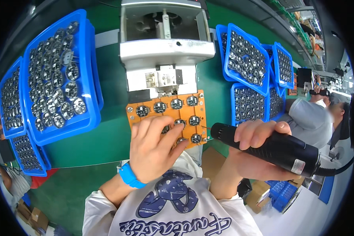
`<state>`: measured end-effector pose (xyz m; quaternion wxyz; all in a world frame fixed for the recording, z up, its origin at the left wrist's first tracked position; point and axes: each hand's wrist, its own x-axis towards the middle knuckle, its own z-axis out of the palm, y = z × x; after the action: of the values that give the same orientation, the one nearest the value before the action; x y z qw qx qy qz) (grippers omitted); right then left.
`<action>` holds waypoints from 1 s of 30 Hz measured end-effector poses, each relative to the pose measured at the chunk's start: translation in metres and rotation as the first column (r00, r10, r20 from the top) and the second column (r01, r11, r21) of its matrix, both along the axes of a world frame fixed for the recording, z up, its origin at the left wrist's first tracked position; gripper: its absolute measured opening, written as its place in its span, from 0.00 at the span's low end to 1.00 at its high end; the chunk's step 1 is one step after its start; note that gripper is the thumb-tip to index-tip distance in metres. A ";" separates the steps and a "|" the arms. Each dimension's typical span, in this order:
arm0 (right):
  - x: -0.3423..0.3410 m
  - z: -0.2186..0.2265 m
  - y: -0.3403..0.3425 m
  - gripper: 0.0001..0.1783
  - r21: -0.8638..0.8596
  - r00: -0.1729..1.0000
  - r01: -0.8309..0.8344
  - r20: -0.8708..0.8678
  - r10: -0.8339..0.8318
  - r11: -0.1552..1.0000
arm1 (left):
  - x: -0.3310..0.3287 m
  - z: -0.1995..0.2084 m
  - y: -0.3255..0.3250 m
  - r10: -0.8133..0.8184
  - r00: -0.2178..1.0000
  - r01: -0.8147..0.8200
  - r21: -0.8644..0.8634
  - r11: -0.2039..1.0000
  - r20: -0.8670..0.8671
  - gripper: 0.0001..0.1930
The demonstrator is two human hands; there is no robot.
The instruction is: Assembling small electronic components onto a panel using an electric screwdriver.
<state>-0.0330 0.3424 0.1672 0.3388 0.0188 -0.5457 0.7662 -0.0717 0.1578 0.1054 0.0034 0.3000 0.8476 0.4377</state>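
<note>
An orange fixture plate (200, 108) holds several round circuit boards (177, 104) in rows at the middle of the bench. Over its near left part lies my left hand (153, 145), wearing a blue wristband, palm down with thumb and fingers apart. Its fingertips rest at the boards in the middle and near rows, partly hiding them. My right hand (259, 147) is wrapped round a black electric screwdriver (289, 151) with a cord at its back end. The thin bit points left, toward a round board (194, 120) at the plate's right edge; whether it touches cannot be made out.
A grey-white machine (167, 49) stands just beyond the plate. Blue trays of round boards are stacked left (92, 90) and right (228, 65) on the green bench (110, 74). Another person (308, 122) sits at the right. Cardboard boxes (259, 192) lie lower right.
</note>
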 end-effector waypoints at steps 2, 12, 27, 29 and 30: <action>0.000 -0.005 -0.003 0.55 -0.068 0.999 0.025 -0.035 -0.027 0.997 | -0.003 -0.002 0.010 -0.043 0.999 0.043 -0.025 0.999 0.004 0.23; -0.003 -0.023 0.000 0.54 0.080 0.998 -0.052 -0.034 0.055 0.995 | -0.003 -0.014 0.032 -0.044 0.999 0.045 -0.101 0.994 0.012 0.23; -0.002 -0.026 -0.004 0.56 -0.025 0.995 -0.097 0.010 0.098 0.995 | -0.004 -0.015 0.032 -0.019 1.000 0.015 -0.191 0.982 -0.018 0.16; -0.002 -0.027 -0.005 0.56 -0.033 0.995 -0.096 0.012 0.097 0.995 | -0.004 -0.016 0.032 -0.020 1.000 0.015 -0.188 0.982 -0.024 0.16; -0.002 -0.027 -0.005 0.56 -0.025 0.995 -0.098 0.011 0.099 0.995 | -0.004 -0.016 0.032 -0.020 1.000 0.015 -0.188 0.982 -0.024 0.16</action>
<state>-0.0352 0.3378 0.1400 0.2973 0.0368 -0.5369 0.7886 -0.0760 0.1897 0.0896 0.0247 0.3113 0.8824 0.3520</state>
